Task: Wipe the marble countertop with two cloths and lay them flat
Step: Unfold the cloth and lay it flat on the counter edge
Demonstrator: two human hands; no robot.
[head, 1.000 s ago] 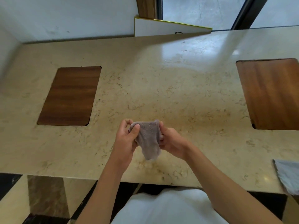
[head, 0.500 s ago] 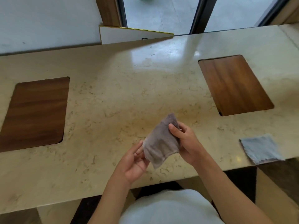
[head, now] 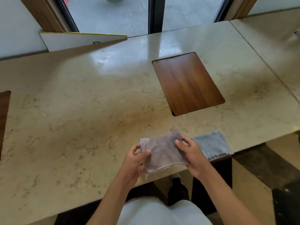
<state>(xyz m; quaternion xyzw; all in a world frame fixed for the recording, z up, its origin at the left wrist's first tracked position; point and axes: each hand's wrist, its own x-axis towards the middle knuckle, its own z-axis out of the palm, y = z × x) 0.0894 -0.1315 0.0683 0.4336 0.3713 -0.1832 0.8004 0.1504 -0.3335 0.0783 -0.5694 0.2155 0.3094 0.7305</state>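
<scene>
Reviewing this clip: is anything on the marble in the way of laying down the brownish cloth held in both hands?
Nothing visible blocks it. The brownish cloth is pinched by the left hand and right hand above bare countertop. The blue-grey cloth lies just to its right at the edge; the wooden inset sits farther back.

Both hands, left and right, raised, fingers pinched.

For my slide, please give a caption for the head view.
Both hands spread a grey-brown cloth above the beige marble countertop, beside a flat blue-grey cloth.
</scene>
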